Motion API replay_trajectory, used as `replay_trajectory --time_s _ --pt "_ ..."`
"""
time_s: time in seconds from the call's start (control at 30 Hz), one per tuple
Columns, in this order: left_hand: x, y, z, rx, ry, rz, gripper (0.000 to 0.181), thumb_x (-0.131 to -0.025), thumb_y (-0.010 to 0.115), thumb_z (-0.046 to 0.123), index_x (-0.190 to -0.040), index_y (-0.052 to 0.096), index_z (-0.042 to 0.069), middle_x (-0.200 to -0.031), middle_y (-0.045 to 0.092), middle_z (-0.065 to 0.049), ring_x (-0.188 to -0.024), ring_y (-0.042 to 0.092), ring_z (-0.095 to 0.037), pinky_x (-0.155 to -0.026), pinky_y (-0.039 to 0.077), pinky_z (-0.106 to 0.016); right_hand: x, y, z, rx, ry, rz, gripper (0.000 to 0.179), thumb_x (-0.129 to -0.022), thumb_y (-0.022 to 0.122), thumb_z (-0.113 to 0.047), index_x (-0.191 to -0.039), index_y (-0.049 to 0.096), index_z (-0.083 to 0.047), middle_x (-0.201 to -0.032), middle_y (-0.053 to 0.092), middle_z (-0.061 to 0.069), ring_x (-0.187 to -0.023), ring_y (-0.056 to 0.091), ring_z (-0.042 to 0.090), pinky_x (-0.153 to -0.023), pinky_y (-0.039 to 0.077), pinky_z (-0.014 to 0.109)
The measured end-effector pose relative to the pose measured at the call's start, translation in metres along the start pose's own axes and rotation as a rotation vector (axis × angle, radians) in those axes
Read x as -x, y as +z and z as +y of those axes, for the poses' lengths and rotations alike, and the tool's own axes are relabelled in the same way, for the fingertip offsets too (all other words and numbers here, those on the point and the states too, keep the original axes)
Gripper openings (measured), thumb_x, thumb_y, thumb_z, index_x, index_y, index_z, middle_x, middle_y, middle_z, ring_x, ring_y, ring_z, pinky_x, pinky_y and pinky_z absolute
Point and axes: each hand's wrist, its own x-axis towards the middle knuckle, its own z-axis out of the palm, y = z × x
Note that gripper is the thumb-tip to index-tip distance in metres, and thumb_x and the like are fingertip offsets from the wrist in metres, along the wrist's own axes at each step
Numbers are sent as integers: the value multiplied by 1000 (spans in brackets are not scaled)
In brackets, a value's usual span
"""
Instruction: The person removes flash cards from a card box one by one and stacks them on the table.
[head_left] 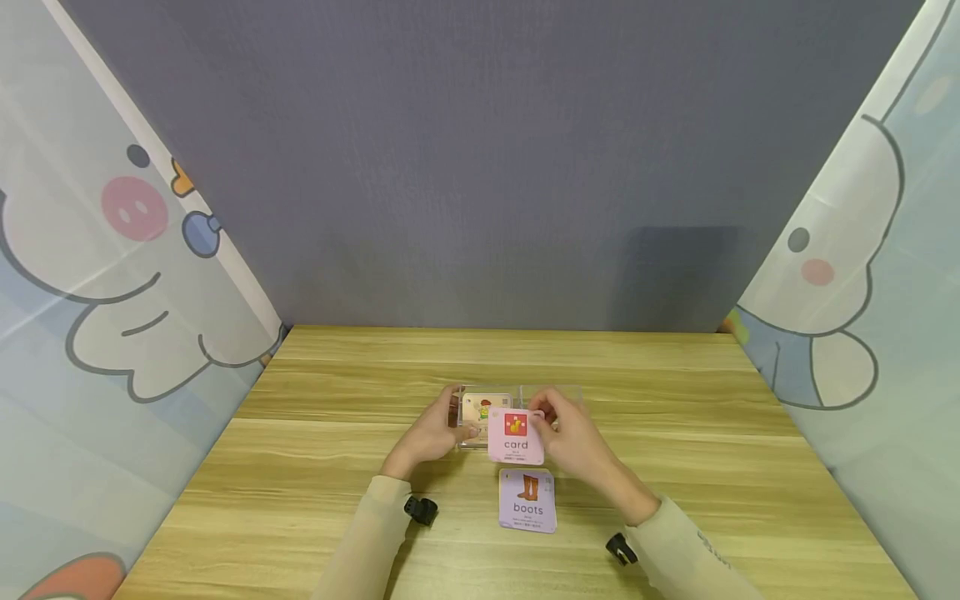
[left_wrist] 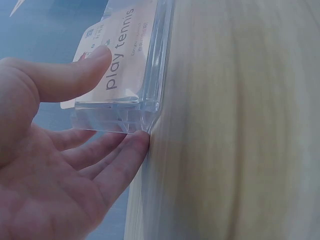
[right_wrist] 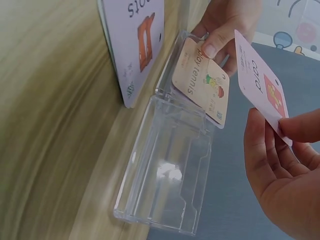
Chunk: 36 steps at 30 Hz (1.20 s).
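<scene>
Head view: beige sleeves (head_left: pixel 367 542) slant forward and inward over the desk (head_left: pixel 300 467). Nearest lies the "boots" flashcard (head_left: pixel 527 517). Beyond it, the right hand (head_left: pixel 576 440) pinches the raised "card" flashcard (head_left: pixel 504 452) at its right edge, while the left hand (head_left: pixel 430 431), thumb over the "play tennis" flashcard (right_wrist: pixel 192 70), fingers against the outer wall, grips the left end of the clear plastic box (right_wrist: pixel 150 200).

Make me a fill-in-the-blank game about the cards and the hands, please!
1. The right hand pinches a pink card whose big printed word is "____".
2. The purple card has a picture of brown ____.
3. The left hand is at the clear box, with its ____ over the play tennis card.
4. That card lies in the compartment nearer the ____ hand.

Missing words: card; boots; thumb; left.
</scene>
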Motion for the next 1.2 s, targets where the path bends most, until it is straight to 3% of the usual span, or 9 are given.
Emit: replay_trajectory --time_s 0.23,1.2 --pt "0 0 0 -3 -4 -2 81 -92 76 16 -155 28 2 -131 56 -16 -119 57 -33 -102 47 -53 3 1 2 -32 16 -14 17 -92 65 7 -99 63 -9 -86 62 0 -78 58 16 -64 52 26" --pt "1 0 1 -14 1 14 79 -90 77 13 -154 30 2 -129 58 -17 -117 59 -33 -103 47 -53 17 -1 8 -5 65 -73 16 -92 65 5 -96 61 -11 -83 57 -2 -76 54 15 -63 49 25"
